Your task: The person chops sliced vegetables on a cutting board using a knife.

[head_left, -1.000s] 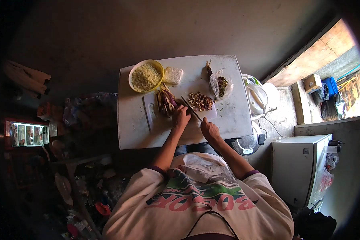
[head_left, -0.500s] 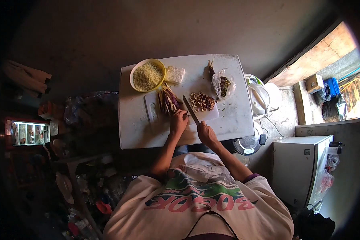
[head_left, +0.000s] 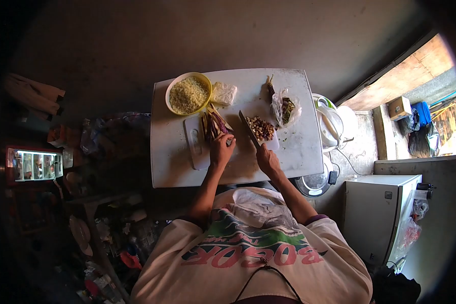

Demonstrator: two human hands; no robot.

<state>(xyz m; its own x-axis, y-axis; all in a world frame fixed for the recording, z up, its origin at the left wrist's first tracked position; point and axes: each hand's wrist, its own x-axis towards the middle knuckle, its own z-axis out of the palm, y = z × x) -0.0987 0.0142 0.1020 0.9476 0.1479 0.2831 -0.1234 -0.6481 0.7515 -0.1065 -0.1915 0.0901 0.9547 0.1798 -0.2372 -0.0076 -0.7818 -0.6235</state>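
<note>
On a white cutting board (head_left: pixel 194 145) lies a bundle of purple-and-pale eggplant strips (head_left: pixel 211 123). My left hand (head_left: pixel 221 149) has its fingers closed over the near end of that bundle. Gripped by the handle in my right hand (head_left: pixel 268 159) is a knife (head_left: pixel 249 128), its blade pointing away from me. The blade stands along the left side of a pile of chopped eggplant (head_left: pixel 261 128), at the right of the board. My fingers hide the near tips of the strips.
A yellow bowl (head_left: pixel 208 84) of pale grated or chopped food and a white wrapped packet (head_left: pixel 224 93) stand at the table's back left. A clear plastic bag (head_left: pixel 295 107) and a dark whole eggplant (head_left: pixel 270 88) are back right. A small white fridge (head_left: pixel 370 213) stands right.
The knife and my right hand have moved right, up against the chopped pile, which sits slightly further right. My left hand has shifted a little left and away from me along the strips.
</note>
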